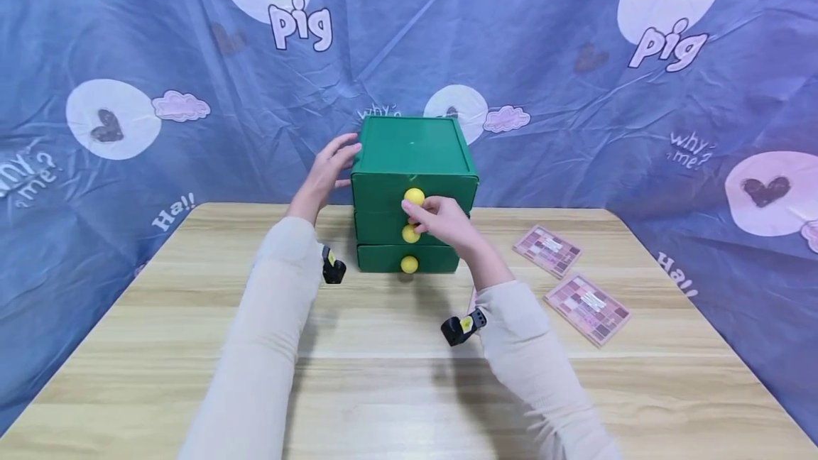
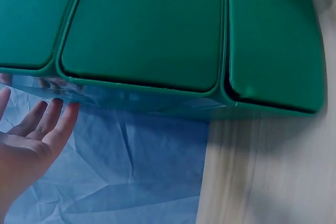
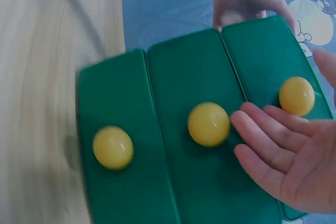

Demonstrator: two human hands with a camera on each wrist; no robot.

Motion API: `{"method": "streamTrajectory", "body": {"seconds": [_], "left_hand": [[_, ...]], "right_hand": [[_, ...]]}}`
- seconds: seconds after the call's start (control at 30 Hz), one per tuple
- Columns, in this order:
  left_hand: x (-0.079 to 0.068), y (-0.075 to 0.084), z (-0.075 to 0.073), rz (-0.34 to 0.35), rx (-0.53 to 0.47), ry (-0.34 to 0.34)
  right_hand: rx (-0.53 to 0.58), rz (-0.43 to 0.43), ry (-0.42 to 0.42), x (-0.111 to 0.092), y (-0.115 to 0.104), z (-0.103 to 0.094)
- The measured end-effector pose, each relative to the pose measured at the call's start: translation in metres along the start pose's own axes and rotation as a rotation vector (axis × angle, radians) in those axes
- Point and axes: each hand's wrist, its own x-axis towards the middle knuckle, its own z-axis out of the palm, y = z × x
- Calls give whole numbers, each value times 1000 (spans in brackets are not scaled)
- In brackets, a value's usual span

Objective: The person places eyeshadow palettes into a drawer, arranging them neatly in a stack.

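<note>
A green three-drawer box (image 1: 412,144) stands on the table with its drawers pushed in, each front bearing a round yellow knob. My right hand (image 1: 445,222) is at the top knob (image 3: 297,96), its fingers extended beside it and the thumb apart on the other side. Below those fingertips sits the middle knob (image 3: 209,124); the bottom knob (image 1: 409,264) is lowest. At the box's left side is my left hand (image 1: 326,169), fingers spread and slightly bent, fingertips right at the side wall (image 2: 152,103).
Two pink eyeshadow palettes (image 1: 548,250) (image 1: 589,309) lie on the wooden table (image 1: 383,389) to the right. A pink edge (image 1: 472,302) peeks out beside my right sleeve, mostly hidden. A blue printed cloth (image 1: 409,34) hangs behind the table.
</note>
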Motion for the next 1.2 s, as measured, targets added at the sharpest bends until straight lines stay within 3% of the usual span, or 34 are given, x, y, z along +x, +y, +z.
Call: {"method": "streamTrajectory", "body": {"seconds": [0.2,0.4,0.7,1.2], "left_hand": [[8,-3,2,-43,-114,-8],[11,-9,1,-57,-127,-16],[15,-11,-2,-74,-161,-87],[18,-9,-5,-98,-150,-98]], "right_hand": [[278,127,139,1,-1,12],[545,195,175,2,-1,22],[691,218,215,2,1,28],[848,186,302,-11,5,41]]}}
